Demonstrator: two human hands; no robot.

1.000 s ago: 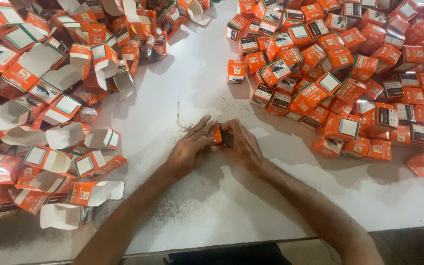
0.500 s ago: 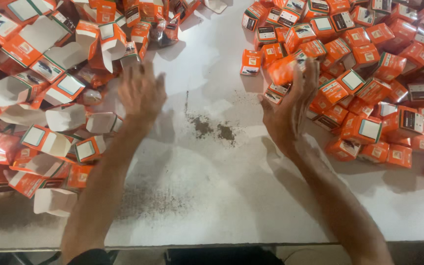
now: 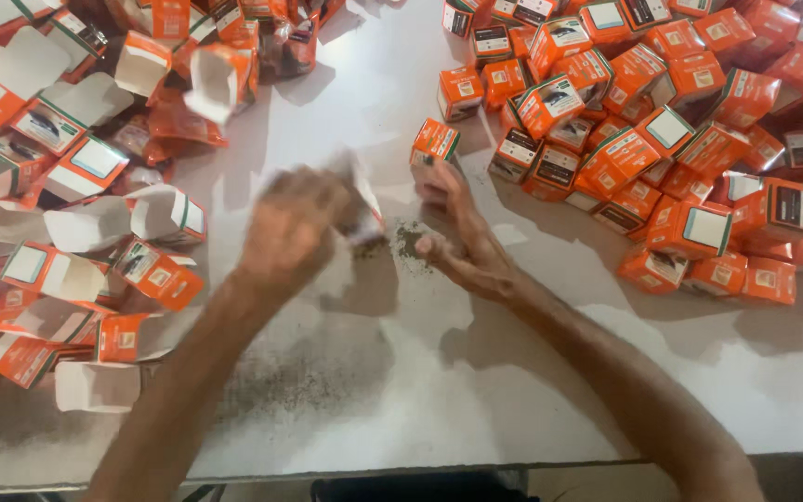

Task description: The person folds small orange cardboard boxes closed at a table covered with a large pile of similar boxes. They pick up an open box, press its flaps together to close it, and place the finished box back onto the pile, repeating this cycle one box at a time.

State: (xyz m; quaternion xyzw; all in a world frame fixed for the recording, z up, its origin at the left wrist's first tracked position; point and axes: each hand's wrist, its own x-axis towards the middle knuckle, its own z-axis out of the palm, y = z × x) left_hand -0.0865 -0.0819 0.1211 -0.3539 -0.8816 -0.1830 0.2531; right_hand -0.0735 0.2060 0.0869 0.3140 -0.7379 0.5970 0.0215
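While both forearms reach in over the white surface [image 3: 392, 390], the left hand [image 3: 295, 228] is smeared with motion blur, its fingers curled around a small pale box [image 3: 360, 209] that sticks out past the knuckles toward the other hand. It looks like a grip, though the blur hides exactly how the fingers close on it. Just beside it, the right hand [image 3: 462, 237] lies with its edge on the surface, palm turned toward the left hand, fingers loosely spread and holding nothing. Directly beyond the right hand's fingertips stands a single closed orange box [image 3: 435, 142], close to them; I cannot tell whether they touch it. Between the two hands, a patch of dark crumbs [image 3: 409, 244] lies scattered on the surface.

Farther out past the right hand and off to its outer side, a big heap of closed orange boxes [image 3: 662, 130] is piled thick. On the outer side of the left hand sits another heap of open boxes [image 3: 76, 204], orange outside and white inside, flaps up, lying every which way. One open box [image 3: 97, 386] rests alone near the left forearm, close to the surface's near edge.
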